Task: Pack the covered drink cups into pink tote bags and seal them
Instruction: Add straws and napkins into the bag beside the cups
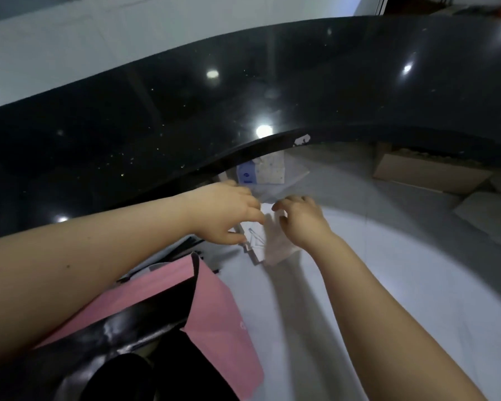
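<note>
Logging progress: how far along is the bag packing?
Done: nothing evident; the pink paper tote bag looks open, unsealed, no cup in view. In hand: left hand and right hand reach thin translucent sheets on the white surface. Left: packing cups, sealing.

Dim, soft and slightly blurred throughout. Overhead lamps glare as white spots on the glossy black table (243,91). Wide-angle distortion bows its edge strongly.

pink bag (214,314) pt. hidden, fingers (285,202) blurred
</note>
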A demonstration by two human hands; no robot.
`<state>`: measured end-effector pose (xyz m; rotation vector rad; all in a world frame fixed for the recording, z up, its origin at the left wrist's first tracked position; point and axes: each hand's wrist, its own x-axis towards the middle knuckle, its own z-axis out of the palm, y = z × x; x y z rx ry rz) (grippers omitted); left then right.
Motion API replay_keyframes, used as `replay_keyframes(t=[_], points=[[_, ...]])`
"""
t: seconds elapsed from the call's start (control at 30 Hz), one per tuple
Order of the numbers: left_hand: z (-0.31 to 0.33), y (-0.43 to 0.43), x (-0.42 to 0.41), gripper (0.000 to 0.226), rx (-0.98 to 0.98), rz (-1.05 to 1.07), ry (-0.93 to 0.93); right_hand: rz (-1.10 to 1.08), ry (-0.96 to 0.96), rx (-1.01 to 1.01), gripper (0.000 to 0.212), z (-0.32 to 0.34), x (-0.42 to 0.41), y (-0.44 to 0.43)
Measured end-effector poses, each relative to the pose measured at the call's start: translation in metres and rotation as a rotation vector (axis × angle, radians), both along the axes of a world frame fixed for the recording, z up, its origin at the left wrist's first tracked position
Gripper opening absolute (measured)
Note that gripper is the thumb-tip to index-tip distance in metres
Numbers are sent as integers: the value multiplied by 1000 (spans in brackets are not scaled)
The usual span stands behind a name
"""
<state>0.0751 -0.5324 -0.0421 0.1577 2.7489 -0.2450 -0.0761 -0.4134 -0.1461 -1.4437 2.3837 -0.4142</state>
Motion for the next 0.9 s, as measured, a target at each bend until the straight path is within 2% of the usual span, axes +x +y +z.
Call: replay_keyframes(t=[0.2, 0.37, 0.5, 0.7, 0.77, 0.83, 0.9], points=[[-18, -7, 8, 45, -56, -57, 53, 62, 25, 187, 55, -20, -6, -28], [-13, -17, 8, 56, 60, 36, 1, 51, 29, 19, 48, -31, -15, -27], [-12, -18, 9, 55, 153, 99, 33, 24, 17, -58, 32, -35, -17, -26], [-9, -17, 5, 54, 180, 117, 72, 10, -18, -197, 5, -34, -13, -18], [-7, -17, 4, 55, 158, 115, 64, 16, -71, -206, 10, -31, -13, -15], [-3, -17, 1, 57, 112, 133, 25, -5, -217, -148, 16, -27, -12, -12], [1, -14, -3, 61, 94, 182, -22, -62, -349, -44, 39, -21, -9, -10]])
